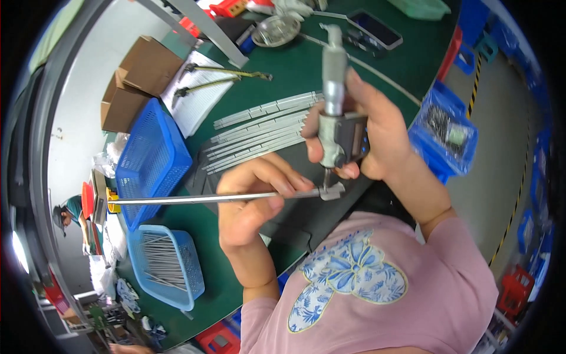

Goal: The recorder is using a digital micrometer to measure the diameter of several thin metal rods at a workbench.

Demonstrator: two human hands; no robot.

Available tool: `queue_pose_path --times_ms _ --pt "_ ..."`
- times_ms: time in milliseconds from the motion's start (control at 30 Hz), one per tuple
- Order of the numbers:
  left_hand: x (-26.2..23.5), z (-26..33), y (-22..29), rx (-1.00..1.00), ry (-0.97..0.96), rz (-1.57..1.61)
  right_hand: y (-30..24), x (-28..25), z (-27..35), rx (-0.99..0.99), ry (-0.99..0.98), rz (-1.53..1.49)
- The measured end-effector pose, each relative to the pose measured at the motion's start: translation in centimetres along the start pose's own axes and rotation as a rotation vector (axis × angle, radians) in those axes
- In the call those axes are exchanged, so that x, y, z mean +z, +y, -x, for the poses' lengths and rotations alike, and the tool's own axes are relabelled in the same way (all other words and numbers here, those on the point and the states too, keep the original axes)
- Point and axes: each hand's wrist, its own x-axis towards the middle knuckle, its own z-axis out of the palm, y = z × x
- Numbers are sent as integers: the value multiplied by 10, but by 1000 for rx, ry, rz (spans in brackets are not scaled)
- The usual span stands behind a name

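My right hand [380,121] is closed around a digital micrometer [334,133], its thimble pointing up and away from me. In my left hand [250,203] a long, thin metal strip [194,199] is pinched between thumb and fingers, lying nearly level. The strip's right end sits at the micrometer's jaw; whether the measuring faces touch it I cannot tell. Beyond my hands several similar grey metal strips [259,134] lie side by side, partly on a dark mat [289,218].
A blue basket [154,159] stands at the left. Nearer, a light-blue basket [191,265] holds many thin rods. Calipers [227,81] rest on papers [197,109] near a cardboard box [141,71]. A phone [375,29] lies at the back. Another person [75,218] is at far left.
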Motion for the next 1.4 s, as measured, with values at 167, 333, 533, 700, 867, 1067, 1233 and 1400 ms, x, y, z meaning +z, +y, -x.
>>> queue_pose_path --times_ms 167,333,533,700,867,1067,1233,1400 --pt "-4 8 -9 -37 24 243 6 -15 2 69 128 -36" --pt "-1 16 -23 -355 -44 403 14 -39 -8 -217 319 406" --pt "9 21 -31 -688 -321 348 -6 -60 -16 -391 359 306" --pt "8 29 -33 -726 -411 428 -9 -63 -4 -356 293 255" --pt "-4 34 -14 -377 20 621 -2 -66 10 -371 308 120" --pt "14 6 -29 404 364 347 17 -25 15 -492 349 -76" --pt "33 -15 -41 216 357 117 28 -8 18 -521 334 109" --pt "7 -3 -36 152 242 167 13 -13 30 -289 268 329"
